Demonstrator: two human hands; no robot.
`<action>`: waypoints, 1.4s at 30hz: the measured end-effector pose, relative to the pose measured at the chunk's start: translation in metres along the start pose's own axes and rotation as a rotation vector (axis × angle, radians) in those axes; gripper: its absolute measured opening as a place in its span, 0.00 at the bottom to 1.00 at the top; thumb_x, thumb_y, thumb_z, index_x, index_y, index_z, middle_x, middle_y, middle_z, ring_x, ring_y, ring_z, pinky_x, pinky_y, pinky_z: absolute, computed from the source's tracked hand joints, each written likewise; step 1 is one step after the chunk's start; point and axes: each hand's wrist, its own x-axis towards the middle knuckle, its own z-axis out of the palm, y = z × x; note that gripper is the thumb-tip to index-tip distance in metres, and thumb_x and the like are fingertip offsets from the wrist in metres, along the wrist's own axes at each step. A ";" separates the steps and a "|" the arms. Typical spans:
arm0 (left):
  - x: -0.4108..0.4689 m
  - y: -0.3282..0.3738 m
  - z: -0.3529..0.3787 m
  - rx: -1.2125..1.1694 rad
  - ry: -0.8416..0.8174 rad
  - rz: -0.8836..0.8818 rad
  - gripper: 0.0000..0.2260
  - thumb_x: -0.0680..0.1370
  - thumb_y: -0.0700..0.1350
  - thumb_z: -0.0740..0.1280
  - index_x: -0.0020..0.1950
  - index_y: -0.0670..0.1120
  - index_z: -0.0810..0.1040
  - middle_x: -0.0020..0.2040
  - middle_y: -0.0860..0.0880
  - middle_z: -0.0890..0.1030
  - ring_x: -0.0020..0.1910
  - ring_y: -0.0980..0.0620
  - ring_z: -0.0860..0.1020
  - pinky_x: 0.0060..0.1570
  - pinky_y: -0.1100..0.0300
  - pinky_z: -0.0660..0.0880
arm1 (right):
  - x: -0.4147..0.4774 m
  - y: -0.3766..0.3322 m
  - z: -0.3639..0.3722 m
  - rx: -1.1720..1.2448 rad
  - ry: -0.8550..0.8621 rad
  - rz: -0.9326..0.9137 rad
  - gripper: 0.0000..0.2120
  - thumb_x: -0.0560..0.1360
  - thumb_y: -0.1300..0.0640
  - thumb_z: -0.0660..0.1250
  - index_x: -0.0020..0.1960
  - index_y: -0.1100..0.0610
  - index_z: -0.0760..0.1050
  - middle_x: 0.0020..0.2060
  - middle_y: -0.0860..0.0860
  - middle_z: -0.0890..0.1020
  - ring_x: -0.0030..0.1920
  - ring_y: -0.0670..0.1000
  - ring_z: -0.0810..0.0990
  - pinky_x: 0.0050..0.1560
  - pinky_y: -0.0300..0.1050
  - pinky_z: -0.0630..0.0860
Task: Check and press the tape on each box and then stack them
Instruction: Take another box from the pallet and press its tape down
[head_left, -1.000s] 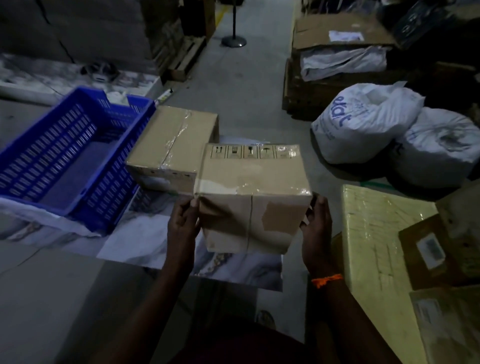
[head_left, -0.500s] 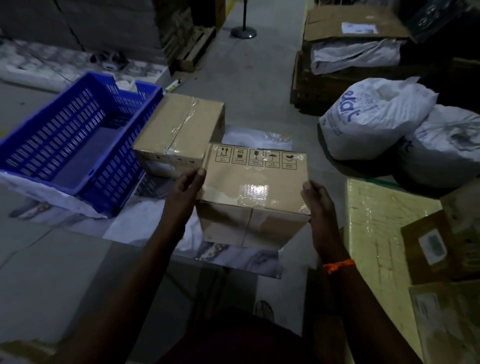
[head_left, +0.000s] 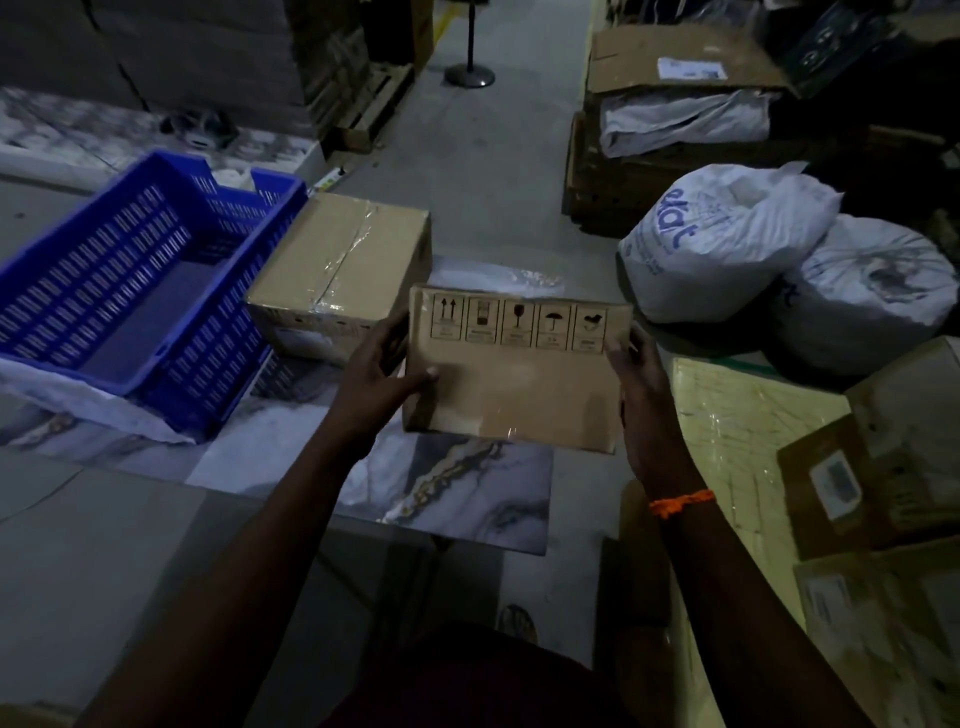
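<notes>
Clasping the ends of the symbol-printed carton with curled fingers, the left hand lies nearer the taped box than the right hand.

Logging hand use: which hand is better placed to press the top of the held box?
Probably left: the left hand lays its thumb on the upper face of the box, while the right hand only grips its right edge.

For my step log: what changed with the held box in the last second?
The symbol-marked box was tipped: its taped seam face swung down out of view, the printed face now faces up. Left hand and right hand kept hold; the second taped box and blue crate stayed.
</notes>
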 end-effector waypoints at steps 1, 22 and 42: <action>-0.008 -0.006 0.001 -0.031 0.020 -0.006 0.32 0.74 0.38 0.74 0.76 0.49 0.68 0.72 0.52 0.75 0.72 0.55 0.73 0.70 0.46 0.72 | -0.006 0.005 -0.001 0.015 0.022 0.024 0.23 0.80 0.42 0.66 0.71 0.49 0.72 0.63 0.46 0.83 0.63 0.47 0.81 0.63 0.53 0.77; -0.125 -0.099 0.000 -0.133 0.369 -0.444 0.12 0.80 0.51 0.69 0.55 0.43 0.82 0.49 0.44 0.87 0.51 0.46 0.85 0.48 0.54 0.81 | -0.107 0.109 -0.020 -0.146 0.009 0.315 0.22 0.80 0.52 0.72 0.73 0.49 0.74 0.59 0.50 0.83 0.56 0.48 0.83 0.42 0.34 0.80; 0.033 -0.098 0.017 0.345 0.107 -0.284 0.18 0.80 0.48 0.70 0.69 0.46 0.77 0.56 0.51 0.81 0.54 0.52 0.80 0.43 0.66 0.73 | 0.032 0.109 0.010 -0.213 -0.098 0.326 0.26 0.73 0.46 0.77 0.67 0.55 0.79 0.58 0.52 0.86 0.58 0.54 0.85 0.48 0.47 0.81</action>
